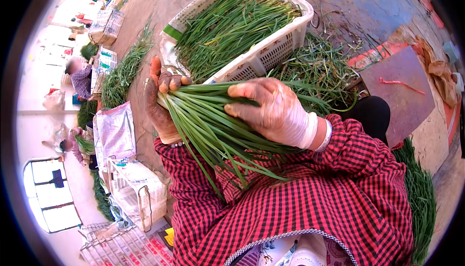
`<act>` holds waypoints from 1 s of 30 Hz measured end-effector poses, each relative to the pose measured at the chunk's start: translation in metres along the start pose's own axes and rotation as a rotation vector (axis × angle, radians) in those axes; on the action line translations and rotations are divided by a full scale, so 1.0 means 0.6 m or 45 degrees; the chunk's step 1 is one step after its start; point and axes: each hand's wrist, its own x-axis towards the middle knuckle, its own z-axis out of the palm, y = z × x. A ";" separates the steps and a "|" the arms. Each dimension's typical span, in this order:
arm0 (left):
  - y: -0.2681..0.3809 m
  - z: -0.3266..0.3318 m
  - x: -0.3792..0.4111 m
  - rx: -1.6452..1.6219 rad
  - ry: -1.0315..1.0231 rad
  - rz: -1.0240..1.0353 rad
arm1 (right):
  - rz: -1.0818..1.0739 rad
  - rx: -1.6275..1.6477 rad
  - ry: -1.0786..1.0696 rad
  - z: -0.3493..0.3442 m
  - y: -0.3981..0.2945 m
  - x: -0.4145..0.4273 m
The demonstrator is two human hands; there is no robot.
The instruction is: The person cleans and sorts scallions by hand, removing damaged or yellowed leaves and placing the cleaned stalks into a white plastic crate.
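My left hand (163,102), in a soiled thin glove, is closed around the pale stem ends of a bunch of long green leafy stalks, like garlic chives (214,117). The leaves fan out to the right and down over the red-and-black checked sleeve. My right hand (272,110), in a translucent, dirt-stained glove, lies over the leaves with thumb and fingers apart; whether it grips any leaf is unclear. Just beyond both hands stands a white plastic crate (254,53) filled with similar green stalks.
Loose leaf scraps (319,70) lie right of the crate. A flat board (399,91) with a red tie (401,84) is at the right, more greens (417,200) below it. At the left are a heap of greens (125,73), a white crate (138,189) and people at work.
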 end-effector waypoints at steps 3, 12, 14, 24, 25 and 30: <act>-0.011 0.000 0.003 -0.025 -0.062 -0.018 | 0.134 0.182 0.038 -0.002 0.019 -0.001; -0.005 0.006 0.012 0.064 -0.106 0.022 | 0.292 0.408 -0.142 -0.024 0.020 0.001; 0.015 0.011 0.013 0.090 -0.131 0.053 | 0.265 0.347 -0.159 -0.037 0.029 -0.005; 0.141 0.024 0.015 0.586 0.115 0.481 | 0.572 0.491 -0.313 -0.136 0.122 -0.123; 0.147 0.028 0.019 0.631 0.151 0.523 | 0.647 0.482 -0.324 -0.142 0.144 -0.149; 0.188 0.045 0.025 0.814 0.292 0.657 | 1.218 -0.416 -1.081 -0.176 0.240 -0.223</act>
